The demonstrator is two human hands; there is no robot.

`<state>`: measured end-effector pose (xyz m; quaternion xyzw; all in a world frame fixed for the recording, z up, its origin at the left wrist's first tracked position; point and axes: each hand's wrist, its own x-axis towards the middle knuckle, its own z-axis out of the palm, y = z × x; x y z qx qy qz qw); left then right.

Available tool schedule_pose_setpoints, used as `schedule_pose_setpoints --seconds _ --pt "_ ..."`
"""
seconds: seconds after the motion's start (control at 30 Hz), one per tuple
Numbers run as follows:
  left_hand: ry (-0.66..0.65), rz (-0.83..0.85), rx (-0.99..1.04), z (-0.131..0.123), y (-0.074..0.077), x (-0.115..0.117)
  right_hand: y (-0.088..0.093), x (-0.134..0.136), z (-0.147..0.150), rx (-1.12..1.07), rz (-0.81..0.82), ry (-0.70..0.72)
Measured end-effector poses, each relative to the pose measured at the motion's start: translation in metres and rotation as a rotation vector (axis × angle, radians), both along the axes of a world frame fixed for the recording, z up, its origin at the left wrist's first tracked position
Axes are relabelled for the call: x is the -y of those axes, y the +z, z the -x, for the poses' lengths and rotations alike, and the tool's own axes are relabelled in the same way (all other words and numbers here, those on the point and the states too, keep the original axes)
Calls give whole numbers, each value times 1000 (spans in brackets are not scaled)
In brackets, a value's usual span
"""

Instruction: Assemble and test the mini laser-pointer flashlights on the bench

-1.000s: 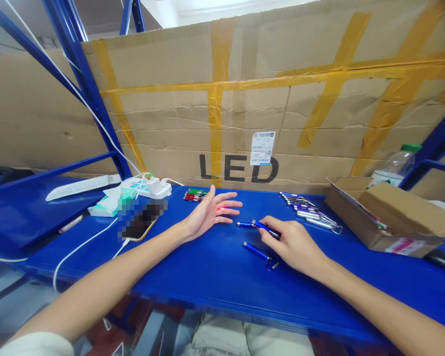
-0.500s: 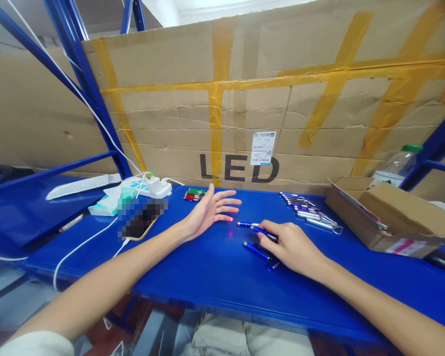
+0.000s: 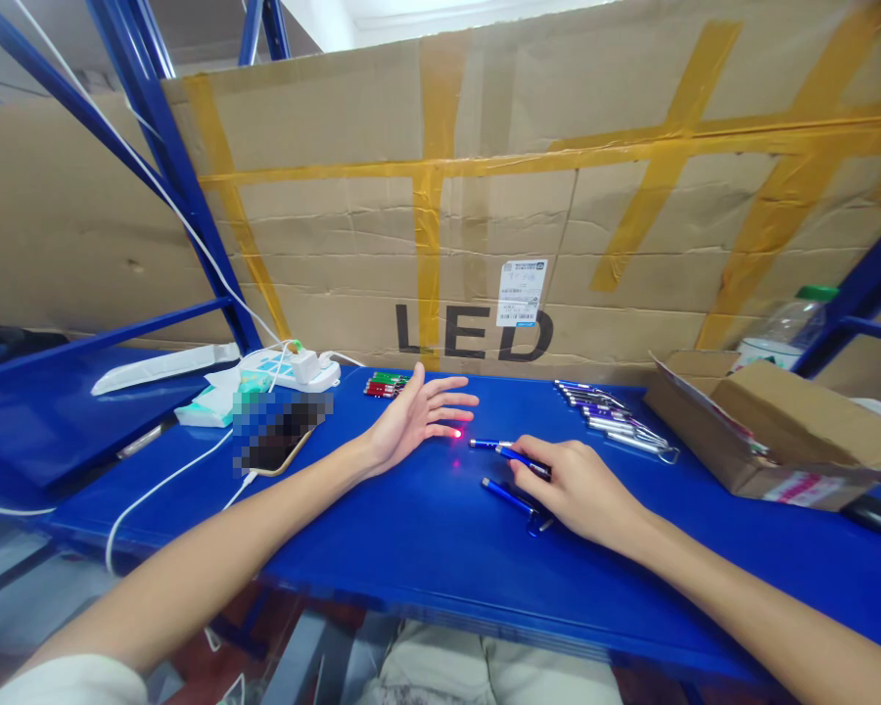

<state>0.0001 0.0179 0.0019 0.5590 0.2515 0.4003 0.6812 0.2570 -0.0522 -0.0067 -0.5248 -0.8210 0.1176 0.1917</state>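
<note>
My right hand [image 3: 577, 490] is closed around a blue laser pointer [image 3: 518, 458], its tip aimed left. A bright red laser dot [image 3: 457, 433] falls on the little fingertip of my left hand [image 3: 415, 423], which is open with the fingers spread and nothing held. A fainter red glow shows on the blue table [image 3: 411, 529] just below. Beside my right fingers lie a second blue pointer [image 3: 483, 445], behind the held one, and another blue pointer [image 3: 506, 494] in front, partly hidden. Near my left thumb are red and green pointers [image 3: 383, 385].
Several purple and silver pointers [image 3: 609, 416] lie at the back right, beside an open cardboard box [image 3: 741, 470]. On the left are a phone [image 3: 283, 441], a power strip [image 3: 327, 375], a tissue pack [image 3: 209, 403] and white cables. A large cardboard carton [image 3: 323, 255] stands behind the table.
The red dot on my left little fingertip looks brighter than before. Both hands and the pointers keep their places.
</note>
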Motion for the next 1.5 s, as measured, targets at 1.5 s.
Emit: schedule_pose_setpoints --seconds 1.5 --pt "-16 -8 -10 1 1 0 -3 -4 -5 -134 -75 -85"
